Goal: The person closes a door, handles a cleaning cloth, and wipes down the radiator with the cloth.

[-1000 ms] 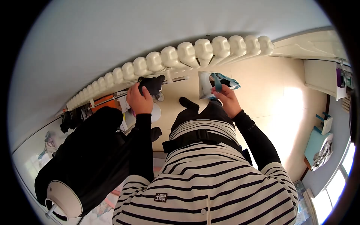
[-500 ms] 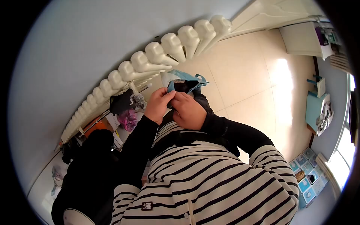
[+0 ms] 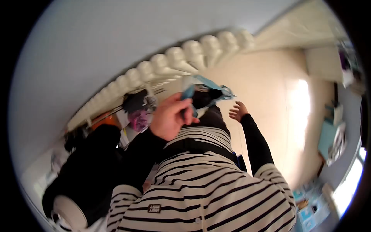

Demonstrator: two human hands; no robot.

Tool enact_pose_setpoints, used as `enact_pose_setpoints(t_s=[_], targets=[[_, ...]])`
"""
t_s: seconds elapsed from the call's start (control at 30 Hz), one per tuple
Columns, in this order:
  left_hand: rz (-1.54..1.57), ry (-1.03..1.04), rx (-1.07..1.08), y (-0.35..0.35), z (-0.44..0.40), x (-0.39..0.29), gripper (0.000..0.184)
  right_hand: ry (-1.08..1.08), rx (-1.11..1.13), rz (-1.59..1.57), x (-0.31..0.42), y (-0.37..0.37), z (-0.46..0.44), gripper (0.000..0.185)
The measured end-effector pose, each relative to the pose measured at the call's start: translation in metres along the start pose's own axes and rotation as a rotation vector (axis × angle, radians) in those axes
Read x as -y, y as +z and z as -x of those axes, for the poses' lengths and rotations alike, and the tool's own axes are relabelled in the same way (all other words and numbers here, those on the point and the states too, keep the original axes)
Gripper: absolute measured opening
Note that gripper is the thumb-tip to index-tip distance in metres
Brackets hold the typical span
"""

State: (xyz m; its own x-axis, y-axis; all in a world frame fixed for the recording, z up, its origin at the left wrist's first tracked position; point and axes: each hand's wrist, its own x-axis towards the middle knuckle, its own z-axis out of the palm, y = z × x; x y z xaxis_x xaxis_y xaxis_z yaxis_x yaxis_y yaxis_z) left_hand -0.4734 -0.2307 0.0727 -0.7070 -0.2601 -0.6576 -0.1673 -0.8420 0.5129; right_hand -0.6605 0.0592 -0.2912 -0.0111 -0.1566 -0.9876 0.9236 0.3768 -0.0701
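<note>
My left hand (image 3: pixel 168 119) is closed around the blue strap of a light blue and white bag (image 3: pixel 206 82). The bag hangs in front of my legs with its mouth spread, and dark contents show inside, too shadowed to name. Off to the right, apart from the bag, my right hand (image 3: pixel 239 111) holds nothing and its fingers are spread. Motion slightly blurs both hands.
A white radiator (image 3: pixel 176 56) runs along the wall ahead. To my left are a purple plastic bag (image 3: pixel 138 120) and a large black cloth item (image 3: pixel 83 178). A light blue box (image 3: pixel 326 133) stands by the right wall, beyond the tiled floor (image 3: pixel 270 116).
My right hand has let go of the bag's strap and moved right, its fingers opening. My left hand keeps the strap. The whole view has shifted and blurred a little.
</note>
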Motion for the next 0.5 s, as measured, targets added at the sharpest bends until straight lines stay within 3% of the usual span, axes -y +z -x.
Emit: enact_pose_setpoints(t_s=[0.13,0.23,0.43,0.47,0.5], targets=[[0.021,0.003,0.063,0.013,0.02,-0.011,0.01,0.053,0.227,-0.452,0.02,0.063,0.025,0.071],[0.053,-0.035,0.079,0.015,0.035,-0.015,0.011,-0.214,0.837,-0.307,0.037,0.077,0.013,0.057],[0.008,0.043,0.15,0.011,0.04,-0.004,0.013,-0.155,0.576,-0.037,0.082,0.039,0.021,0.072],[-0.006,0.045,0.142,0.01,0.038,0.0,0.013,-0.151,0.678,0.089,0.095,0.01,0.0,0.073],[-0.012,0.051,0.131,0.008,0.034,0.002,0.013,-0.12,0.513,-0.041,0.094,0.023,0.024,0.074]])
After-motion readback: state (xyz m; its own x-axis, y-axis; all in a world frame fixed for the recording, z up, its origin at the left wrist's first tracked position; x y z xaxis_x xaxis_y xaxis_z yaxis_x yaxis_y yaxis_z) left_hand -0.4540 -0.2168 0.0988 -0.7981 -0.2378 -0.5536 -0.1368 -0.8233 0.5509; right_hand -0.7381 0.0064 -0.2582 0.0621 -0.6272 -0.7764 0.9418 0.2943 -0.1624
